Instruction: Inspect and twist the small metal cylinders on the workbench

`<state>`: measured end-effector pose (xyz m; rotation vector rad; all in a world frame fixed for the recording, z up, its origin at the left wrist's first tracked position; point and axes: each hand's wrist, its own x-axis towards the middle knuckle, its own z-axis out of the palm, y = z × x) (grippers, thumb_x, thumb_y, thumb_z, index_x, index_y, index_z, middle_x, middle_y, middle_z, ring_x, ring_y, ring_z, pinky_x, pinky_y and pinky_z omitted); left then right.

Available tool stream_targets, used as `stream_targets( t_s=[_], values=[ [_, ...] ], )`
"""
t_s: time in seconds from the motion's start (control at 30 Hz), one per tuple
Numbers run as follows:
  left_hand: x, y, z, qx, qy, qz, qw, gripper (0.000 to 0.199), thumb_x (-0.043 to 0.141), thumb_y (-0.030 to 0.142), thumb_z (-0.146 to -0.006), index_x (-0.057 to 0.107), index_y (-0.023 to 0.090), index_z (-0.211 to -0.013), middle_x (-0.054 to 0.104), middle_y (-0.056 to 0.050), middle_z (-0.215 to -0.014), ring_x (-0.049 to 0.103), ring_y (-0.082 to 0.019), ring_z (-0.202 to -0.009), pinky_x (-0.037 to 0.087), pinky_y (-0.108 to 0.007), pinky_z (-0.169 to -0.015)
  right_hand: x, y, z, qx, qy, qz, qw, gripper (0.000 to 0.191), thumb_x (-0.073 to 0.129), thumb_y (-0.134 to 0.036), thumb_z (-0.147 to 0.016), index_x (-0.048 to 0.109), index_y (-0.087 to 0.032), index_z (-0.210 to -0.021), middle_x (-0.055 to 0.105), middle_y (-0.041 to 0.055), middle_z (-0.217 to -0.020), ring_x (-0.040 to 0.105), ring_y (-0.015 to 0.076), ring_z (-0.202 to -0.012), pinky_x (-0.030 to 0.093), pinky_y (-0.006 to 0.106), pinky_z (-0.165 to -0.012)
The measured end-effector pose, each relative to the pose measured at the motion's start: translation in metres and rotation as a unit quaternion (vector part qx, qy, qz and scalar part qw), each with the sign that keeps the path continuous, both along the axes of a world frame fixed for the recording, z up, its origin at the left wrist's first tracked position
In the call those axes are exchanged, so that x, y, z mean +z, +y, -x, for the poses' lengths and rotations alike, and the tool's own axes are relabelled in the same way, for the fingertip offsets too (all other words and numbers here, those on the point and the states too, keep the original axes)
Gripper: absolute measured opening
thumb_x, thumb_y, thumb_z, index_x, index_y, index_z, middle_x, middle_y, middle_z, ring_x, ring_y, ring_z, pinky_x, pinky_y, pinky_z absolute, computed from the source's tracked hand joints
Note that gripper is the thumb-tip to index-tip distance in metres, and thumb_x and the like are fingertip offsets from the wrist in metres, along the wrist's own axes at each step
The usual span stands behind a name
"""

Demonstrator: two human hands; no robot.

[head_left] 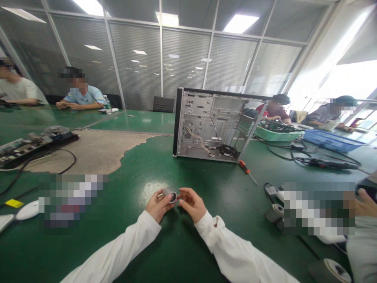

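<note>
In my left hand [159, 204] is a small silvery round tin [172, 197], tipped so its open mouth faces right. Small dark bits show inside it. My right hand [192, 203] is close beside the mouth, fingers bent and thumb drawn toward them; anything pinched there is too small to make out. Beyond both hands stands an open computer case [212, 125], its bare metal inside facing me, with loose cables and a black fan [228, 150] at the bottom. An orange-handled screwdriver [244, 167] lies by the case's lower right corner.
A green basket [278, 135] of cables and a blue basket [332, 141] are at the right, near a corded black tool [332, 163]. Grey cylinders [275, 213] lie at right. Left are electronics [38, 143] and a white mouse [28, 210]. Several people sit around the table.
</note>
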<state>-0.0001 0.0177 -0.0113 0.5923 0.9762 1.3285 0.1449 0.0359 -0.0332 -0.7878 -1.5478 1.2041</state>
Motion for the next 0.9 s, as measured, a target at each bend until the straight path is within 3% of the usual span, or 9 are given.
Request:
stream_targets(
  t_s=[0.07, 0.17, 0.4, 0.53, 0.63, 0.77, 0.9],
  values=[
    [-0.003, -0.002, -0.003, 0.031, 0.073, -0.037, 0.996, 0.061, 0.074, 0.021, -0.046, 0.037, 0.019, -0.094, 0.056, 0.000, -0.077, 0.059, -0.015, -0.063, 0.048, -0.027, -0.056, 0.000, 0.000, 0.000, -0.001, 0.001, 0.003, 1.000, 0.032, 0.054, -0.028, -0.069, 0.046, -0.020, -0.099, 0.058, 0.0034, -0.083, 0.055, 0.0104, -0.065, 0.045, 0.024, -0.056],
    [-0.002, -0.006, -0.005, 0.027, 0.193, -0.088, 0.977, 0.068, 0.074, 0.020, -0.044, 0.034, 0.021, -0.099, 0.049, -0.003, -0.091, 0.058, -0.013, -0.064, 0.048, -0.026, -0.057, 0.002, 0.000, 0.000, -0.002, 0.003, 0.006, 1.000, 0.031, 0.053, -0.029, -0.070, 0.046, -0.020, -0.098, 0.058, 0.0029, -0.082, 0.054, 0.0098, -0.063, 0.043, 0.022, -0.052],
    [0.004, -0.010, 0.002, 0.004, 0.391, -0.196, 0.899, 0.068, 0.069, 0.021, -0.048, 0.035, 0.021, -0.107, 0.042, -0.009, -0.107, 0.054, -0.016, -0.071, 0.043, -0.024, -0.052, 0.005, -0.002, 0.000, -0.004, -0.002, 0.004, 1.000, 0.031, 0.053, -0.027, -0.070, 0.046, -0.019, -0.099, 0.057, 0.0038, -0.083, 0.053, 0.0101, -0.065, 0.042, 0.021, -0.050],
    [0.006, -0.011, 0.006, -0.019, 0.407, -0.246, 0.879, 0.059, 0.068, 0.016, -0.048, 0.045, 0.021, -0.103, 0.044, -0.009, -0.108, 0.051, -0.018, -0.077, 0.042, -0.026, -0.057, 0.009, -0.005, 0.000, -0.008, -0.049, -0.049, 0.998, 0.040, 0.056, -0.021, -0.065, 0.044, -0.020, -0.102, 0.055, 0.0042, -0.088, 0.053, 0.0122, -0.073, 0.043, 0.020, -0.050],
    [0.006, -0.013, 0.004, -0.057, 0.418, -0.276, 0.864, 0.052, 0.062, 0.010, -0.053, 0.048, 0.021, -0.101, 0.043, -0.009, -0.111, 0.046, -0.024, -0.095, 0.042, -0.032, -0.070, 0.012, -0.008, 0.000, -0.017, -0.083, -0.076, 0.993, 0.050, 0.058, -0.017, -0.060, 0.041, -0.021, -0.107, 0.053, 0.0042, -0.091, 0.052, 0.0135, -0.078, 0.043, 0.019, -0.048],
    [-0.002, -0.012, 0.000, -0.057, 0.454, -0.356, 0.815, 0.047, 0.051, 0.002, -0.057, 0.049, 0.019, -0.101, 0.045, -0.009, -0.111, 0.038, -0.024, -0.108, 0.028, -0.038, -0.092, 0.011, -0.008, 0.000, -0.028, -0.103, -0.084, 0.991, 0.058, 0.057, -0.013, -0.057, 0.037, -0.023, -0.110, 0.053, 0.0030, -0.091, 0.053, 0.0135, -0.076, 0.044, 0.019, -0.048],
    [-0.012, -0.009, 0.000, -0.063, 0.454, -0.330, 0.825, 0.065, 0.054, 0.002, -0.053, 0.038, 0.018, -0.114, 0.044, -0.010, -0.115, 0.045, -0.024, -0.100, 0.031, -0.037, -0.089, 0.010, -0.007, 0.001, -0.047, -0.123, -0.079, 0.988, 0.056, 0.057, -0.013, -0.057, 0.038, -0.022, -0.109, 0.055, 0.0035, -0.092, 0.054, 0.0136, -0.075, 0.045, 0.020, -0.049]
  ],
)
